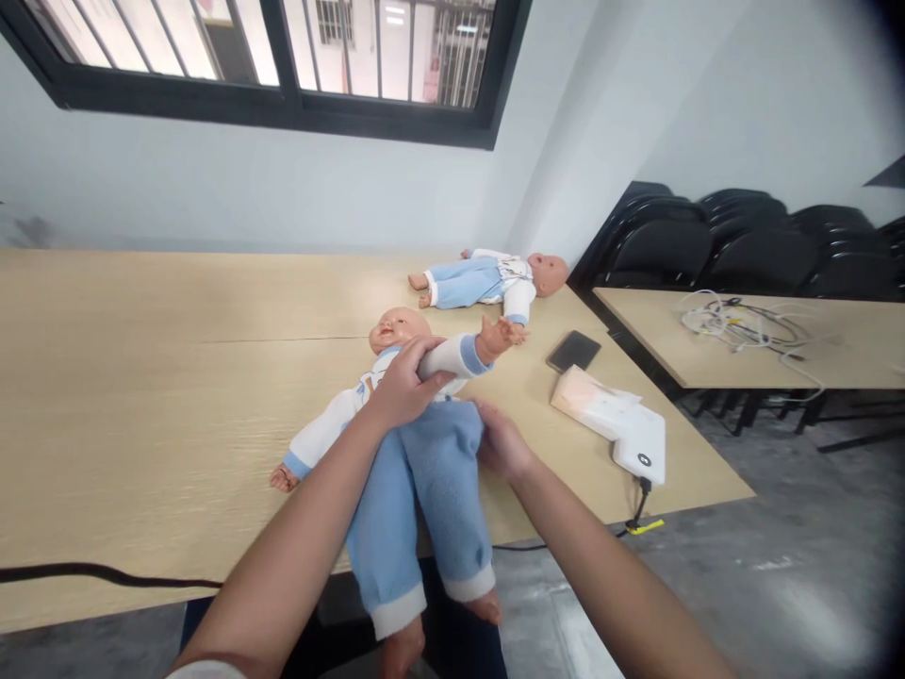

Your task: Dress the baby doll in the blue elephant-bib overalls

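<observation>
A baby doll in a white top and blue trousers lies on its back at the table's front edge, its legs hanging over. My left hand is closed around the doll's upper arm at the chest, and that arm points to the right. At the doll's hip, my right hand grips the side of the trousers near the waist; its fingertips are partly hidden behind the cloth. The doll's other arm rests outstretched on the wooden table.
Behind lies a second, similarly dressed doll. On the right are a dark phone-like slab, a tissue pack and a white power bank with a cable. A side table holds tangled cables; black folding chairs stand beyond.
</observation>
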`<state>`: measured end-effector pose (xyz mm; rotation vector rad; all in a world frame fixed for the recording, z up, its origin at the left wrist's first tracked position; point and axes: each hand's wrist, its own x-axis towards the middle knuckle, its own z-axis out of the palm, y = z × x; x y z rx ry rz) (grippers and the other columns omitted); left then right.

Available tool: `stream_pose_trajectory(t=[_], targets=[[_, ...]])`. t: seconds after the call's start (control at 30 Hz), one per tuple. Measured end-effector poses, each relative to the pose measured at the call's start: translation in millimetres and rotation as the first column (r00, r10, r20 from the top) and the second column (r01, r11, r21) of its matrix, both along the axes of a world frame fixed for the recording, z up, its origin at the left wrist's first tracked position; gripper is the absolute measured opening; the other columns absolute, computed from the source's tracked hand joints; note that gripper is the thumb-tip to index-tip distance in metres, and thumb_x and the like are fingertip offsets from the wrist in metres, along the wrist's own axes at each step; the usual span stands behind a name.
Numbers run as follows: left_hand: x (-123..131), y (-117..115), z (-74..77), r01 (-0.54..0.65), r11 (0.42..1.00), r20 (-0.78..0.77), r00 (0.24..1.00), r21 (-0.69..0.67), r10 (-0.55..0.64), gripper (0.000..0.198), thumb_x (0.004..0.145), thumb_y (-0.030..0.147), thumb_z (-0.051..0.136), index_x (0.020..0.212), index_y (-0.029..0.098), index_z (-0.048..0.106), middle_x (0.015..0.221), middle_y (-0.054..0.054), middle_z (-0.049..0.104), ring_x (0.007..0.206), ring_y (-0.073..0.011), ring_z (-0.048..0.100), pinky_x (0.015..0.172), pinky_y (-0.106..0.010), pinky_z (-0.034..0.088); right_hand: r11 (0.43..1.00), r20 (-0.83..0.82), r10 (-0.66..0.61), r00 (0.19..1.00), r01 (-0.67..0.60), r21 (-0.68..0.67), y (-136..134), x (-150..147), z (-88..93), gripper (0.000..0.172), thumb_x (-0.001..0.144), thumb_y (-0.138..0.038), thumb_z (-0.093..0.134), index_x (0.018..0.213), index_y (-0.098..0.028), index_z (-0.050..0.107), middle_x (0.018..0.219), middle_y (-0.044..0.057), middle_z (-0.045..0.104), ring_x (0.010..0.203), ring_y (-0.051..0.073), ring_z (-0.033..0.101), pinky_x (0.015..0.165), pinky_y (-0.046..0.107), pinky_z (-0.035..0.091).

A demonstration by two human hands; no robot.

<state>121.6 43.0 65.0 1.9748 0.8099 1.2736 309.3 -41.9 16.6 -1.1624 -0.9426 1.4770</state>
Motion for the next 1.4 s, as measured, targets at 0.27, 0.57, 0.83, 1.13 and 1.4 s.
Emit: stream_pose_trajectory(t=[0.27, 0.57, 0.83, 1.13, 1.4], targets=[[5, 0, -0.9, 0.032, 0.999, -0.04, 0.999, 0.004, -0.032, 0.043, 0.088, 0.036, 0.071, 0.126, 0.019, 0.062, 0.124, -0.01, 0.068, 0.119, -0.0271, 0.062, 0.104, -0.042, 0.049, 0.996, 0.126, 0.085, 0.988, -0.087, 0.013, 17, -5, 1.4, 0.044, 0.086, -0.061, 0.069, 0.098, -0.018, 0.073, 0.091, 0.005, 0.075, 0.082, 0.021, 0.065, 0.077, 0.034, 0.051], [15, -1, -1.4, 0.052, 0.997, -0.116, 0.992, 0.053, -0.046, 0.051, 0.085, 0.032, 0.076, 0.133, 0.021, 0.06, 0.134, -0.011, 0.065, 0.126, -0.0281, 0.06, 0.111, -0.045, 0.048, 0.842, 0.498, -0.539, 0.679, 0.445, 0.304, -9, -8, -6.8, 0.029, 0.097, -0.049, 0.051, 0.089, -0.022, 0.059, 0.086, 0.005, 0.065, 0.083, 0.023, 0.058, 0.078, 0.036, 0.049], [26, 2, -4.9, 0.207, 0.97, -0.348, 0.925, 0.129, -0.151, 0.046, 0.087, 0.03, 0.075, 0.131, 0.02, 0.062, 0.132, -0.013, 0.066, 0.123, -0.0307, 0.061, 0.109, -0.049, 0.049, 0.967, 0.617, -0.178, 0.767, 0.019, 0.254, -76, -9, 13.8, 0.035, 0.1, -0.041, 0.052, 0.123, -0.02, 0.068, 0.122, 0.012, 0.072, 0.112, 0.029, 0.065, 0.1, 0.043, 0.047], [45, 14, -8.9, 0.237, 0.962, -0.5, 0.854, 0.134, -0.141, 0.044, 0.088, 0.032, 0.072, 0.129, 0.015, 0.064, 0.13, -0.016, 0.067, 0.121, -0.0339, 0.062, 0.108, -0.053, 0.048, 0.986, 0.414, -0.142, 0.899, 0.092, 0.139, -59, -50, 17.4, 0.07, 0.084, -0.043, 0.074, 0.146, -0.02, 0.048, 0.145, 0.014, 0.061, 0.135, 0.031, 0.056, 0.114, 0.047, 0.043], [-18, -31, 0.1, -0.146, 0.989, -0.15, 0.977, 0.032, 0.149, 0.031, 0.102, 0.038, 0.048, 0.122, 0.022, 0.066, 0.127, -0.01, 0.069, 0.124, -0.0249, 0.06, 0.113, -0.044, 0.043, 0.993, 0.019, -0.066, 0.998, 0.067, -0.101, -40, -20, -0.2, 0.038, 0.089, -0.043, 0.06, 0.116, -0.02, 0.072, 0.121, 0.01, 0.076, 0.115, 0.031, 0.069, 0.101, 0.046, 0.052]])
